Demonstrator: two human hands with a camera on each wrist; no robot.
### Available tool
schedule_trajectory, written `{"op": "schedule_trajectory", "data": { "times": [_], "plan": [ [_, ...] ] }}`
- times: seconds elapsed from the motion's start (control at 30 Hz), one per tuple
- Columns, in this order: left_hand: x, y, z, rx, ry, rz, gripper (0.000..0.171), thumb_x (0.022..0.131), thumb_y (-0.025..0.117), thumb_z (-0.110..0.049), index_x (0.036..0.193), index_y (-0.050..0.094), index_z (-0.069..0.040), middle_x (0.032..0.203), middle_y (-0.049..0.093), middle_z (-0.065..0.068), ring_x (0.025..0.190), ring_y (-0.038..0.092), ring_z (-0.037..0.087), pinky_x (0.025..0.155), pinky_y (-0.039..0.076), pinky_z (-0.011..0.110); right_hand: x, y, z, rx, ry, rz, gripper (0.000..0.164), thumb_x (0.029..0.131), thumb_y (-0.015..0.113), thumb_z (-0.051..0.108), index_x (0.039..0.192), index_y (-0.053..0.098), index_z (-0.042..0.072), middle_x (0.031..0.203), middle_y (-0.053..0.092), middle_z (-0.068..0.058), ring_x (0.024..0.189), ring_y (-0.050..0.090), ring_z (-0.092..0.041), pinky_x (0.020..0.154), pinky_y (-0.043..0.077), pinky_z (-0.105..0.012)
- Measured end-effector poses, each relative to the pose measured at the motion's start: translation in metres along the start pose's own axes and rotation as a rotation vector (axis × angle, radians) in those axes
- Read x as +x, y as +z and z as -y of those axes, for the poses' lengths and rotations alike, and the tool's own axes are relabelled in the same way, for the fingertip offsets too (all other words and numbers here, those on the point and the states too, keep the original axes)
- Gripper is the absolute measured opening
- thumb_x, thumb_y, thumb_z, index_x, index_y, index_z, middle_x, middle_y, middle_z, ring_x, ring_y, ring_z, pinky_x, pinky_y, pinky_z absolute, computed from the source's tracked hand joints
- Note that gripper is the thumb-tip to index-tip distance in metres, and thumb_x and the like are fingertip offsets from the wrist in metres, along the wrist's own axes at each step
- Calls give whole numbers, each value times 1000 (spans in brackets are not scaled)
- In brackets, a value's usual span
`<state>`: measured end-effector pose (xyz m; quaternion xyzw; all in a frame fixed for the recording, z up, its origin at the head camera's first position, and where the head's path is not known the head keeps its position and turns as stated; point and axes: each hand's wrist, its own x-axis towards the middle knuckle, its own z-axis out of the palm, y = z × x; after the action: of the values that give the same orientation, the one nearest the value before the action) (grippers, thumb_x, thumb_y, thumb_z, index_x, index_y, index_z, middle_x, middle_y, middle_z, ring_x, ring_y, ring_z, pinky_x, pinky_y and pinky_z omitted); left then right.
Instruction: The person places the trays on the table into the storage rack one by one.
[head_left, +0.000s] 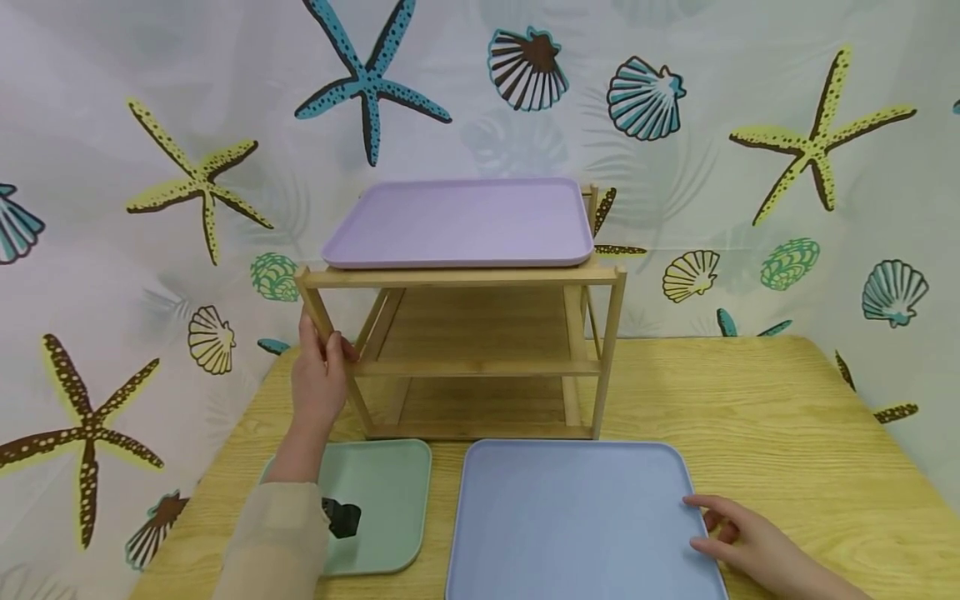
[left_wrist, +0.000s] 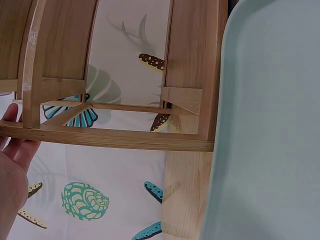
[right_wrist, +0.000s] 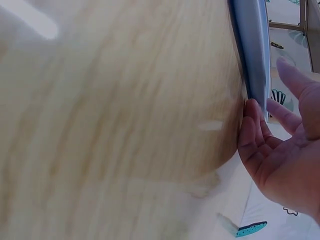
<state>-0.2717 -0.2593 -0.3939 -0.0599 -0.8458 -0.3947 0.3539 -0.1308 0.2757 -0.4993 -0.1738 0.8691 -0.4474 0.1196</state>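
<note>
The left hand (head_left: 320, 379), curled round the front left post (head_left: 314, 303) of the rack (head_left: 480, 367), should hold it steady while the right hand (head_left: 738, 535), loosely parted, perhaps touching the right edge of the blue tray (head_left: 577, 525) in front, presses lightly.

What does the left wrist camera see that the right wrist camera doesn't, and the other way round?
Only the left wrist view shows the left hand, holding the wooden rack, and the green tray.

Only the right wrist view shows the right hand, at the edge of the blue tray.

Both show the table and sea-patterned cloth, and probably the wooden rack, just a sliver in the right wrist view.
</note>
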Motion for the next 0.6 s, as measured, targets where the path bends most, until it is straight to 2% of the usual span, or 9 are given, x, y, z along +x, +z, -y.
{"op": "schedule_trajectory", "data": {
  "times": [0.2, 0.4, 0.6],
  "plan": [
    [1, -1, 0, 5, 16, -6, 32, 105, 38, -16, 136, 33, -9, 79, 64, 15, 65, 56, 30, 59, 37, 36, 5, 1, 3, -20, 20, 5, 48, 88, 72, 15, 127, 55, -7, 89, 51, -4, 60, 43, -6, 54, 39, -23],
    [1, 0, 2, 6, 28, -9, 34, 105, 38, -16, 139, 32, -9, 80, 63, 15, 65, 57, 30, 59, 39, 37, 8, 3, 3, -56, 28, -26, 45, 86, 73, 9, 125, 56, -6, 84, 50, -3, 56, 43, -4, 54, 38, -23],
    [0, 1, 4, 2, 41, -7, 36, 106, 38, -17, 141, 30, -11, 79, 62, 15, 64, 57, 30, 59, 39, 37, 10, 4, 3, -22, 50, -49, 41, 85, 70, 1, 123, 56, -4, 82, 49, -3, 51, 40, -4, 49, 37, -22]
  ]
}}
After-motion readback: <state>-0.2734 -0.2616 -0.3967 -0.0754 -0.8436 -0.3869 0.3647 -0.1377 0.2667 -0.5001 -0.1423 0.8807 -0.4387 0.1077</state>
